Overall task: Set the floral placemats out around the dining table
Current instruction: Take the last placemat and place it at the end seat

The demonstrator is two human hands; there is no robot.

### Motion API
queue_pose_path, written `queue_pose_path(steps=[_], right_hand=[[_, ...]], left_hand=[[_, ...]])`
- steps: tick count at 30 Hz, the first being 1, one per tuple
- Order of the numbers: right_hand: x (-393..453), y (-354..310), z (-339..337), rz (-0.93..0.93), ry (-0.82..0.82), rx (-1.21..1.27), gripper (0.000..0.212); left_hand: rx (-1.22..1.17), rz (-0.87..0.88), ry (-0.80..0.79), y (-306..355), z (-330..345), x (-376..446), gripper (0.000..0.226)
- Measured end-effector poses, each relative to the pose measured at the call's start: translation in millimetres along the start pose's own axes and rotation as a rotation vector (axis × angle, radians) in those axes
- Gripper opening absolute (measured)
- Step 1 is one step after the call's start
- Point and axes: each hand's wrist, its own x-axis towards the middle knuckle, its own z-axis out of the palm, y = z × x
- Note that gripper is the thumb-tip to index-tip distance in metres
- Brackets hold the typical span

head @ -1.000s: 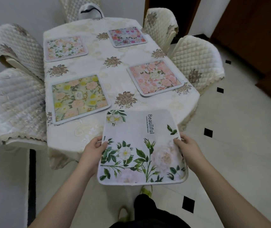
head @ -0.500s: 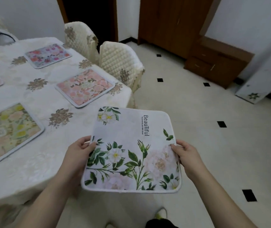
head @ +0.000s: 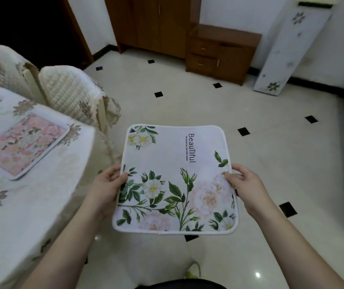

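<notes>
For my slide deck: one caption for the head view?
Both hands, left and right, hold a white floral placemat over the tiled floor beside the cloth-covered dining table.

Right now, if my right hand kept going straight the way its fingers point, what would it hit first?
Your right hand points leftward across the white floral placemat it grips, so it would likely meet your left hand on the opposite edge first; depth is uncertain.
</notes>
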Motion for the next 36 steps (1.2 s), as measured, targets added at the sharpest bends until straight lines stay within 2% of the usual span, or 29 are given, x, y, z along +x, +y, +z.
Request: queue_pose_path(steps=[9, 14, 27, 36], right_hand=[[79.6, -42.2, 2.3, -0.023, -0.021, 0.038, 0.023], [144.2, -70.7, 34.3, -0.035, -0.054, 0.016, 0.023], [300.9, -165.6, 121.3, -0.058, -0.03, 0.022, 0.024], [432.9, -224.5, 125.6, -0.087, -0.057, 0.007, 0.023]], left_hand=[[0.083, 0.108, -0.01, 47.8, 24.0, 67.1, 0.023], [0.059, 0.142, 0.024, 81.5, 18.2, 127.1, 0.018], [0.044, 0.154, 0.045, 183.3, 1.2, 285.6, 0.022], [-0.002, 0.186, 0.077, 260.3, 57.3, 393.4, 0.019]])
